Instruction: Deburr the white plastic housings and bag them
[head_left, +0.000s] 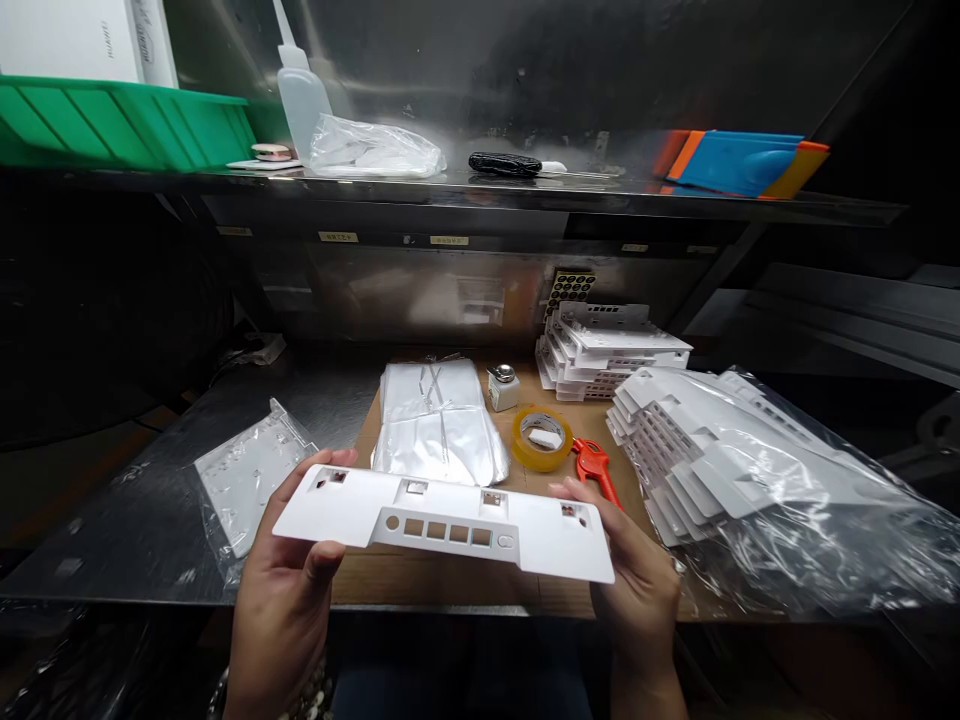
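Between my two hands I hold a white plastic housing panel (450, 515) above the front of the bench. Its long edge faces me, with a recessed row of square port openings and a round hole. My left hand (289, 560) grips its left end, thumb on the front face and fingers behind. At the right end, my right hand (634, 560) is closed round the edge, most of its fingers hidden behind the panel. Just behind the panel lies a stack of clear plastic bags (439, 420). A similar white panel in a clear bag (251, 475) rests left of my left hand.
Stacked white panels (615, 345) stand at the back right, with more in a plastic bag (720, 460) nearer. Yellow tape (541, 440), a red-handled tool (594, 465) and a small dispenser bottle (502, 388) sit mid-bench. The shelf above carries a green bin (127, 125) and squeeze bottle (302, 100).
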